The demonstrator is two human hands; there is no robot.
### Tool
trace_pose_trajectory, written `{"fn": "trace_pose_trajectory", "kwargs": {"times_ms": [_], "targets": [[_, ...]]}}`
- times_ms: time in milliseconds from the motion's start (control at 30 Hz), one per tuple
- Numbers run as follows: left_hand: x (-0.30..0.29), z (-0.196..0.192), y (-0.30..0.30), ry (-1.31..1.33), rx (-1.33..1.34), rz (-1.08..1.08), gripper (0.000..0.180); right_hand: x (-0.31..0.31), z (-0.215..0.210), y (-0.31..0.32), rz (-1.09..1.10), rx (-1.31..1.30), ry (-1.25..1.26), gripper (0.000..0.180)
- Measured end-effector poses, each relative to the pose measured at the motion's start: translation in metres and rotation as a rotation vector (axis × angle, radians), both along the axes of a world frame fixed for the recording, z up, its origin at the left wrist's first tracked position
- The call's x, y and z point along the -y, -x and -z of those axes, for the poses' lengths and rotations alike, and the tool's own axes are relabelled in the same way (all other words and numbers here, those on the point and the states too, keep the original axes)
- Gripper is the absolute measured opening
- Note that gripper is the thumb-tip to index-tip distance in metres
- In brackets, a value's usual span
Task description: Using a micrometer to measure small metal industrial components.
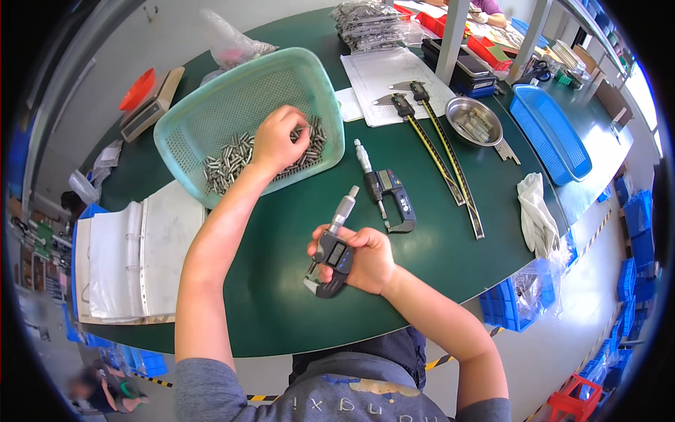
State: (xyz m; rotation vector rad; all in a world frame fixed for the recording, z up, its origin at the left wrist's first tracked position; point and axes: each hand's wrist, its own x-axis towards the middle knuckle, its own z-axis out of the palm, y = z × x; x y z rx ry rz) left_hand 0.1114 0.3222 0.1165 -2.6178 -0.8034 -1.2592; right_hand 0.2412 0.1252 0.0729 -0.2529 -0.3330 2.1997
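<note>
My left hand [280, 141] is inside a light green plastic basket [246, 91], its fingers curled together over a pile of small metal pins [230, 160]. Whatever those fingers pinch, if anything, is hidden from view. Lower down, my right hand [371, 260] is wrapped round a digital micrometer [336, 254]. Its silver thimble points up and away, and its frame opens toward the lower left, with no part visible between the jaws. A second digital micrometer [385, 184] lies on the green table [281, 316] just beyond my right hand.
Two digital calipers [434, 144] lie partly on paper sheets [380, 70]. Beside them are a metal bowl [474, 121], a blue basket [550, 133] and a white glove [538, 214]. An open binder [169, 253] lies at left, near a scale [151, 105]. Another person [489, 13] sits far right.
</note>
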Motion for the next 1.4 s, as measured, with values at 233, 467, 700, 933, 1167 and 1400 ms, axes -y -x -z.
{"fn": "trace_pose_trajectory", "kwargs": {"times_ms": [233,467,700,933,1167,1400], "targets": [[0.061,0.023,0.071,0.872,0.661,0.063,0.003,0.001,-0.004,-0.002,0.020,0.026,-0.111,0.049],[0.129,0.029,0.088,1.154,0.858,0.119,0.011,0.013,-0.015,0.003,0.064,0.238,-0.137,0.047],[0.155,0.031,0.081,1.469,1.005,0.143,0.016,-0.018,-0.062,0.030,0.144,0.399,-0.323,0.043],[0.161,0.038,0.057,1.591,1.114,0.280,0.018,-0.027,-0.040,0.032,0.282,0.407,-0.166,0.054],[0.167,0.037,0.068,1.548,1.050,0.347,0.016,-0.032,-0.029,0.026,0.346,0.274,0.036,0.067],[0.172,0.034,0.060,1.493,0.991,0.317,0.016,-0.028,-0.022,0.022,0.350,0.203,0.105,0.065]]}}
